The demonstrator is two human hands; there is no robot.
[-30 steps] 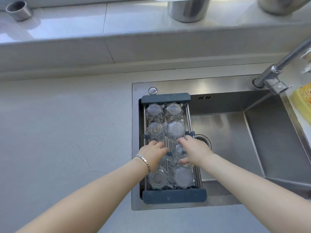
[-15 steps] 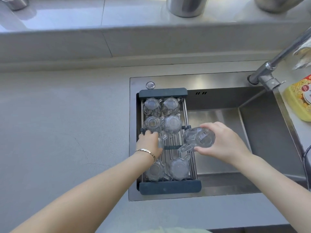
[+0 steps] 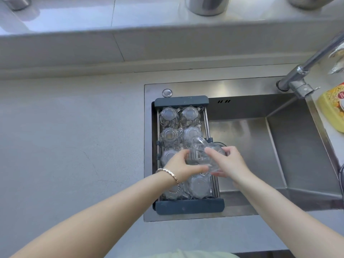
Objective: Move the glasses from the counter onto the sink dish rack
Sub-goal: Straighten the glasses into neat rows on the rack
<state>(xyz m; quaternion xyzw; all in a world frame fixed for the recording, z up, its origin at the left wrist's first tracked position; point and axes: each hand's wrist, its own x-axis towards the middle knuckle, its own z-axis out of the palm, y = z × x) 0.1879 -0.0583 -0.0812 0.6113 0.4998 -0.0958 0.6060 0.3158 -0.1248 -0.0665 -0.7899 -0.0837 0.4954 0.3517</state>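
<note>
A dark-framed dish rack spans the left side of the steel sink. Several clear glass cups stand upside down in it in two columns, such as the far-left one. One more clear glass cup, tilted with its handle up, hangs above the rack's middle. My right hand grips that cup from the right. From the left, my left hand, wearing a bracelet, closes around the same cup. Cups under the hands are partly hidden.
The sink basin lies open to the right of the rack. A chrome faucet reaches in from the upper right, beside a yellow sponge pack. Grey counter stretches left. Metal containers stand on the back ledge.
My right hand brought the lifted cup from over the basin back left above the rack's middle. My left hand rose off the rack and took hold of the same cup.
</note>
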